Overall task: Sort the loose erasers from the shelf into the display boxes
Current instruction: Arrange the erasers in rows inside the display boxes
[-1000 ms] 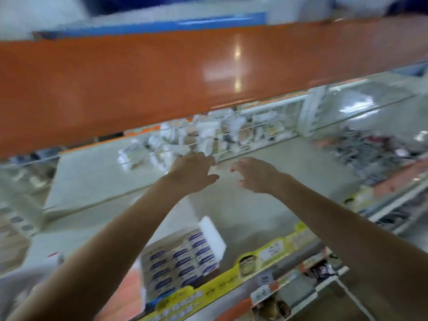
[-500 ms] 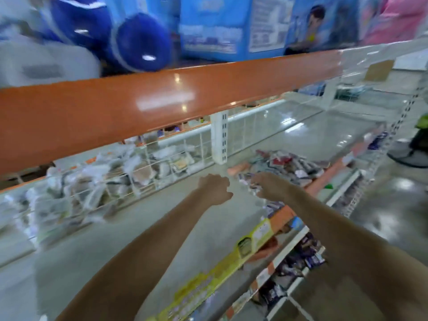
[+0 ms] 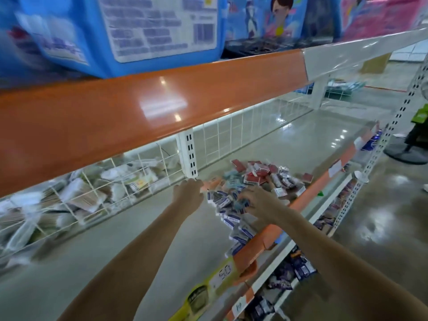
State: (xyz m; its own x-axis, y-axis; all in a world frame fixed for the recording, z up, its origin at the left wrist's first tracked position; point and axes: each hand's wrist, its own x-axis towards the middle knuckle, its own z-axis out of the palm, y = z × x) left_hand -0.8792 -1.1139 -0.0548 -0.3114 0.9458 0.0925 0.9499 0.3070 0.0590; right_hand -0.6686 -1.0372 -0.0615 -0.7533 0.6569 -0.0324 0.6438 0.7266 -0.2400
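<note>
Fig.: I read only "50" on a yellow price strip [image 3: 209,282] and "10" on an orange tag [image 3: 239,306]; other print is blurred. Loose erasers [image 3: 243,188], small wrapped blocks in red and blue/white, are heaped on the glossy shelf [image 3: 120,239]. My right hand [image 3: 261,205] lies on the heap, fingers curled among the erasers; whether they pinch one I can't tell. My left hand [image 3: 188,195] is at the heap's left edge, fingers hidden.

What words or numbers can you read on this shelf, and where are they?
"50": handwritten on the yellow price strip along the shelf's front edge.
"10": handwritten on the white tag on the rail below.
Blue box's label on the top shelf: too blurred to read.
Eraser wrappers: print too small to read.
</note>
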